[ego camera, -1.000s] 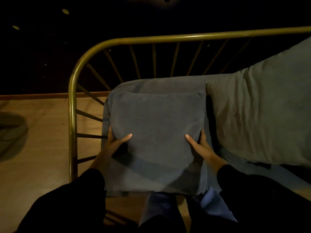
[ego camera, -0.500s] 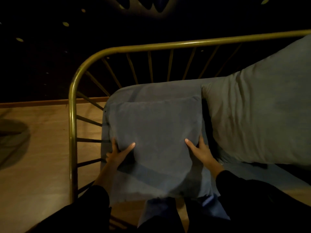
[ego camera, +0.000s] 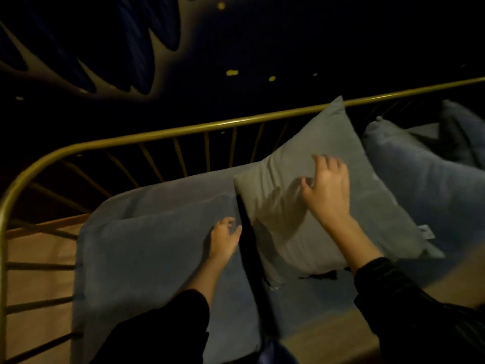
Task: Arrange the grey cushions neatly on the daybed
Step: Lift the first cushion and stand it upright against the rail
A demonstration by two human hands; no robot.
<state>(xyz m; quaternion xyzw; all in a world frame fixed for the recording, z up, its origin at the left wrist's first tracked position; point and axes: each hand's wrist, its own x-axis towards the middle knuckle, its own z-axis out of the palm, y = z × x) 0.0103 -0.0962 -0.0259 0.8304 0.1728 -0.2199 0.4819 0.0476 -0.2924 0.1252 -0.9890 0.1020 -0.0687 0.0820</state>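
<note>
1. Half a second ago both hands flanked the blue-grey cushion [ego camera: 157, 253] at the rail end of the daybed [ego camera: 309, 298]; now the view has swung toward 3 o'clock and the hands have come off its sides. That suggests the first cushion is judged settled and attention is passing to the next one.
2. The left hand [ego camera: 224, 239] now sits at the blue-grey cushion's 3 o'clock edge, fingers loosely curled and holding nothing — whether they touch the fabric cannot be told.
3. The right hand [ego camera: 326, 190] has moved over the paler grey cushion [ego camera: 328, 214], fingers spread and slightly bent, empty; motion blur hides whether it presses down yet.
4. The blue-grey cushion lies flat and square in the corner, close against the brass rail [ego camera: 183, 132] at 9 and 12 o'clock.
5. The paler cushion leans tilted, one corner poking above the rail, creased — not yet neat.
6. A third cushion [ego camera: 420, 179] lies beyond it toward 3 o'clock, likely awaiting its turn.
</note>
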